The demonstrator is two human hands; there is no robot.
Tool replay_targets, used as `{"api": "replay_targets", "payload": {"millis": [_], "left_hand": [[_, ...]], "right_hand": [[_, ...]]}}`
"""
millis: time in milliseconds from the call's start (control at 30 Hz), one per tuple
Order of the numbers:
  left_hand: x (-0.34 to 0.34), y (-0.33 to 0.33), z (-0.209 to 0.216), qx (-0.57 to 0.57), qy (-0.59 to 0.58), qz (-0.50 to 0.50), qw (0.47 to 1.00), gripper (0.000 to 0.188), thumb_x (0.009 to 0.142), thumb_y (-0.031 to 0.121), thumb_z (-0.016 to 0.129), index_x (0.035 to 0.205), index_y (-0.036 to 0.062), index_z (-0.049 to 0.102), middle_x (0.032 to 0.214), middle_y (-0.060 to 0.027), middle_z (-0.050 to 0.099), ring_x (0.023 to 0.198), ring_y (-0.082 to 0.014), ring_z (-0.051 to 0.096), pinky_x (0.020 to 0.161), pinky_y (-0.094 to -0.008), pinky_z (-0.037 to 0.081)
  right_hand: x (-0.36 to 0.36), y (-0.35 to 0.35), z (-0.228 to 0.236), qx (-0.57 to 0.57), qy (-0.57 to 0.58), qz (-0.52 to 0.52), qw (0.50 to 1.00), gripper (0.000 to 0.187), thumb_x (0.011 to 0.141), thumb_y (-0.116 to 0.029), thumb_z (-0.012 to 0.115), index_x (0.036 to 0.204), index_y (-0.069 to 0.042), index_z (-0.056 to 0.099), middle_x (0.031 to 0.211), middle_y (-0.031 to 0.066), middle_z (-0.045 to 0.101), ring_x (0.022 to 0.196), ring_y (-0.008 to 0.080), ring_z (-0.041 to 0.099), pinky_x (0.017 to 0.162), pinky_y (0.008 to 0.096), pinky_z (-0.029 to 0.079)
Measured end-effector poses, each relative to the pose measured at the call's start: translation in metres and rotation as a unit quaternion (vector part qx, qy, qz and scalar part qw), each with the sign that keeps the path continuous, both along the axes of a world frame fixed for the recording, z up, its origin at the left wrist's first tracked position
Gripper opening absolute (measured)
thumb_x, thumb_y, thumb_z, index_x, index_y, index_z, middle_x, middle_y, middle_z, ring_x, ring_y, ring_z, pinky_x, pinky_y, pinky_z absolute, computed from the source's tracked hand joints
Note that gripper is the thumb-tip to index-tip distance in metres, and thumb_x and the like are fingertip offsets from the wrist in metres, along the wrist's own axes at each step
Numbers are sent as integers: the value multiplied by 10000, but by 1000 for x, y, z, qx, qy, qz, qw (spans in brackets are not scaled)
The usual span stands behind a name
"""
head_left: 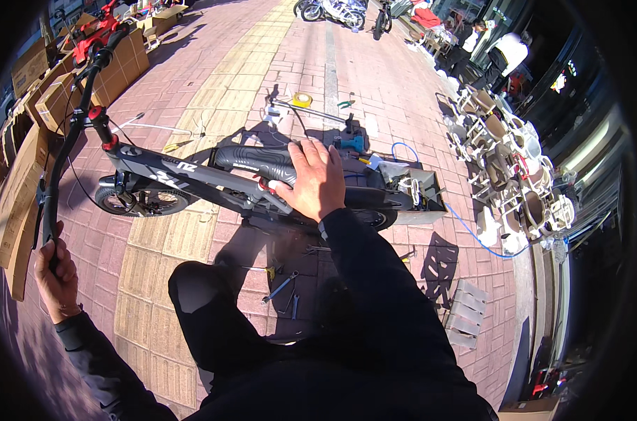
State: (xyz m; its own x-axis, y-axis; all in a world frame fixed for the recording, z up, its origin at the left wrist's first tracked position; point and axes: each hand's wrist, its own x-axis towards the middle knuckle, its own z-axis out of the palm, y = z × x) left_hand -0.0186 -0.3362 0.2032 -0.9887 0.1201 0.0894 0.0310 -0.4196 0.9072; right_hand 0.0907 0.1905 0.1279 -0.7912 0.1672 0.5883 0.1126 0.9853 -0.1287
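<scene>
A dark grey bicycle [189, 172] stands upright across the view, its front wheel [146, 202] to the left. My left hand [57, 277] is closed around the near end of its black handlebar [59, 165]. On the rear part of the black saddle [252, 160] rests my right hand [317, 179], palm down, with the fingers stretched out and close together. Its thumb points left, next to a small red part below the saddle. The saddle's rear end is hidden under that hand, and my right forearm covers part of the rear wheel [383, 219].
Wrenches [281, 286] lie on the brick paving near my knee. Beyond the bicycle are a teal power drill [351, 143], yellow tape [302, 99], green pliers [346, 104] and a metal box [424, 203]. Cardboard boxes [122, 67] stand left; chairs [508, 154] and two people are right.
</scene>
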Motion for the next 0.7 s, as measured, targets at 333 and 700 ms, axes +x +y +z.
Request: {"api": "replay_targets", "payload": {"millis": [333,700], "left_hand": [[29,50,-62,128,169,-124,969,761,1012,384,618,1544,-75,325,948,4,545,624,-45,395,525,-176,331],[-25,215,-130,-107,-126,-159,973,275,952,217,647,1164,43,649,874,15,616,743,-81,545,651,-234,443]], "right_hand": [[10,-12,-17,-38,38,-31,998,761,787,-433,796,1388,-21,576,1482,203,499,1420,363,399,1202,577,249],[63,-24,-44,-15,-12,10,1000,847,782,-190,765,1535,-69,396,1608,214,294,1492,423,269,1171,541,309]]}}
